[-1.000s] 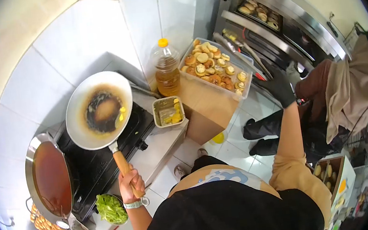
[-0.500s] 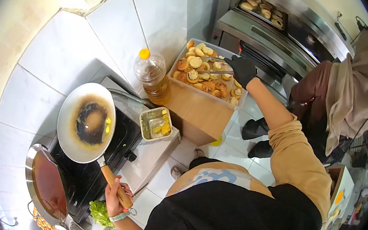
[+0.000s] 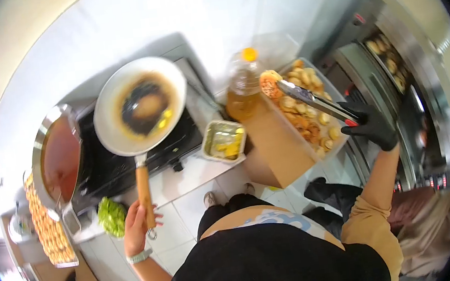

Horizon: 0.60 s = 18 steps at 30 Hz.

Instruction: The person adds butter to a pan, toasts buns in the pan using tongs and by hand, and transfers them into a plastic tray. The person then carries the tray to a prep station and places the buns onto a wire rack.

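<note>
At the wooden handle of a white frying pan (image 3: 108, 117) is my left hand (image 3: 136, 226), its fingers closed round the handle's end. Yellow butter bits lie in the browned pan, over the black stove. My right hand (image 3: 368, 125), in a black glove, is closed on metal tongs (image 3: 317, 101). The tongs' tips hold a topped bun piece (image 3: 271, 84) above the near left edge of a plastic tub (image 3: 342, 146) of cut buns. Beside it stand an oil bottle (image 3: 243, 91) with a yellow cap and a small container (image 3: 224, 140) with yellow butter.
A wide pan of red-brown sauce (image 3: 62, 159) is on the stove's left side. Near it are green lettuce (image 3: 112, 216) and a tray of ring-shaped pieces (image 3: 49, 227). An oven (image 3: 367, 77) stands at the right, with another person's legs (image 3: 334, 197) below.
The tongs went down into the tub and now hold a bun piece raised toward the bottle. The camera view has turned, and the frying pan appears farther right.
</note>
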Tool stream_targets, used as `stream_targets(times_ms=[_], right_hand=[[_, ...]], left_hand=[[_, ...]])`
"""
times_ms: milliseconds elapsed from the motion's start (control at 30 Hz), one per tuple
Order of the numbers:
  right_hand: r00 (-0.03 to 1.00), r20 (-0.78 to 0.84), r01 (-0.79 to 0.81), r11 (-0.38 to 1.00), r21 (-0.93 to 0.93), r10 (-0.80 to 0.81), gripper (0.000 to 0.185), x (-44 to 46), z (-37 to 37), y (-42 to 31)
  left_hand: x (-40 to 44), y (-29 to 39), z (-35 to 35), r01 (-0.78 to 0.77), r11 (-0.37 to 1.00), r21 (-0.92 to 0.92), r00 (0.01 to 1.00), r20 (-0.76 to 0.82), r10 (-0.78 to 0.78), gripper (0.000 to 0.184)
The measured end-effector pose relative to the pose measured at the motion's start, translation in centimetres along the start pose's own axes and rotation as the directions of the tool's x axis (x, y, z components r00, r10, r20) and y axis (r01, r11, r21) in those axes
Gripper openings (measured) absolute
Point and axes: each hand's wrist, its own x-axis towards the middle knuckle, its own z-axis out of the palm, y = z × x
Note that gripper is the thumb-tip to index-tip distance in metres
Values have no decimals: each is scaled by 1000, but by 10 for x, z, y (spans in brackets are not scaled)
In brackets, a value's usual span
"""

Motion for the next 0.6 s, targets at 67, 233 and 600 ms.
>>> stream_targets(times_ms=[67,233,600], right_hand=[[989,39,142,987,-76,-140,58,25,23,-62],[902,191,428,857,-287,-387,47,123,120,-175],[905,394,349,805,-479,-158,51,298,273,-253]], left_hand=[[1,4,-3,34,999,-10,998,60,-34,37],[7,5,-12,68,994,-81,987,153,-55,40],[14,-7,-39,83,980,-183,948,317,-21,49]])
